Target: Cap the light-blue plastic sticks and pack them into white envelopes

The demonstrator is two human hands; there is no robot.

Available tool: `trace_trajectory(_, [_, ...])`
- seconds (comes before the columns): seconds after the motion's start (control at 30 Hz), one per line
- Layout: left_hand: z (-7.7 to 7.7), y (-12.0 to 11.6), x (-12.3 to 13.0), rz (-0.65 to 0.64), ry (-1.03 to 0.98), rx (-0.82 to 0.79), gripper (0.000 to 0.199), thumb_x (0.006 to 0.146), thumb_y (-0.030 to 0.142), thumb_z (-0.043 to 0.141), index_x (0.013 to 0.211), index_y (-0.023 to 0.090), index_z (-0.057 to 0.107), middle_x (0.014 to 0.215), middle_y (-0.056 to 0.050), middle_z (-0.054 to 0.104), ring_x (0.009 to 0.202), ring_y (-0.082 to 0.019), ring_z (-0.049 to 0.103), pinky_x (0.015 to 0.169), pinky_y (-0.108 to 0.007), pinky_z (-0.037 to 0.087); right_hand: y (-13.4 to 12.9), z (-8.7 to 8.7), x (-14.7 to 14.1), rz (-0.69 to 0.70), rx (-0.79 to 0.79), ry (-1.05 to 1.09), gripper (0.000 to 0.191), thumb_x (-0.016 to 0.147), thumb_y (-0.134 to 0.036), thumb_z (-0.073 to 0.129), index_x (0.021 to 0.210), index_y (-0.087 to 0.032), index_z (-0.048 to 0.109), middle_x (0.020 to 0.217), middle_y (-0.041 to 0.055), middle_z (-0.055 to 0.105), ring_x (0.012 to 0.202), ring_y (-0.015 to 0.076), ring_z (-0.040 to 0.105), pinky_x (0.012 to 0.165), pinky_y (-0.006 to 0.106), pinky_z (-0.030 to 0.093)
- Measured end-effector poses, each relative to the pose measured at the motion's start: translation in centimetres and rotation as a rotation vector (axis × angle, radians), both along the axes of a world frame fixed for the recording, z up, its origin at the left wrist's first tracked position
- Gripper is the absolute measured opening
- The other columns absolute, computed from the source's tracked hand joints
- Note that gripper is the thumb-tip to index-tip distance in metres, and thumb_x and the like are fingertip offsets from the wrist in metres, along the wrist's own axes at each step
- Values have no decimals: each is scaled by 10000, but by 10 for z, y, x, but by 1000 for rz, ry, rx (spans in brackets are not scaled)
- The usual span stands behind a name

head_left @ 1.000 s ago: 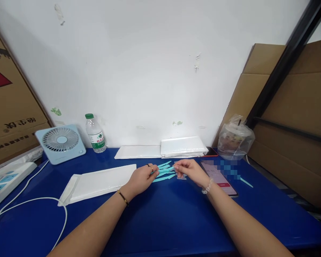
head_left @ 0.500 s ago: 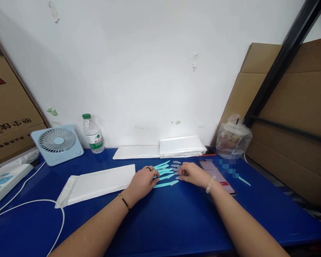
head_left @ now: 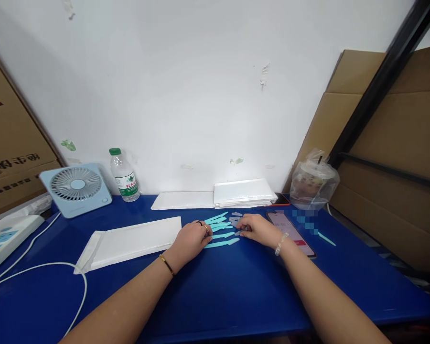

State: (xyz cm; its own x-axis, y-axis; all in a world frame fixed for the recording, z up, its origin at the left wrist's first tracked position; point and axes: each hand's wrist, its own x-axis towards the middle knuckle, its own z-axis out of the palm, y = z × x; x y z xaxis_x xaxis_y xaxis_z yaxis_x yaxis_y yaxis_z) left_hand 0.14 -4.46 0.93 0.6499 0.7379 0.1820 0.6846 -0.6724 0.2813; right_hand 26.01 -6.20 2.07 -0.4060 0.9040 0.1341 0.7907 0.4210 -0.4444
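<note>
Several slim turquoise eyebrow razors [head_left: 222,235] lie fanned out on the blue table, tips to the right. My left hand [head_left: 193,237] rests over their left ends, fingers curled and thumb close to the forefinger, gripping the handles. Small translucent blade caps [head_left: 236,214] are scattered just right of the razor tips. Among these caps, my right hand [head_left: 255,228] has thumb and fingers bent in a pinch at one cap, partly hidden by the fingertips. A phone [head_left: 290,233] with a lit screen lies beside my right wrist.
A white padded envelope [head_left: 136,241] lies left of my left hand. More white envelopes [head_left: 245,192] are stacked by the wall. A blue fan [head_left: 77,188], a water bottle [head_left: 124,177] and a bagged drink cup [head_left: 313,184] stand behind. A white cable [head_left: 82,296] loops at left.
My right fingertips have shifted slightly left among the caps, and some caps sit differently. My left hand stays nearly still over the razors. The view has tilted a little.
</note>
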Motion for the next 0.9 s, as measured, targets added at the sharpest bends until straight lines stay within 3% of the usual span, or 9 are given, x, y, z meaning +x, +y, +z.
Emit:
trace_trajectory(0.2, [3, -1, 0, 7, 19, -2, 120, 831, 253, 516, 825, 216, 630, 874, -17, 644, 837, -175, 556, 693, -264, 399, 0, -1, -2, 27, 44, -25, 76, 737, -145, 651, 762, -193, 704, 820, 26, 633, 679, 132, 581, 638, 241, 445])
trace_trajectory(0.57, [1, 0, -1, 0, 2, -8, 120, 826, 245, 509, 800, 215, 622, 852, -12, 643, 801, -169, 555, 662, -258, 373, 3, -3, 0, 53, 21, 30, 117, 751, -139, 643, 774, -208, 734, 797, 25, 662, 698, 141, 604, 654, 251, 469])
trace_trajectory(0.9, [0, 0, 2, -8, -11, -48, 111, 825, 227, 513, 810, 210, 621, 844, -10, 638, 786, -163, 561, 678, -255, 389, 4, -14, -21, 136, 24, 143, 82, 755, -194, 653, 779, -208, 731, 749, 20, 650, 634, 127, 590, 579, 233, 456])
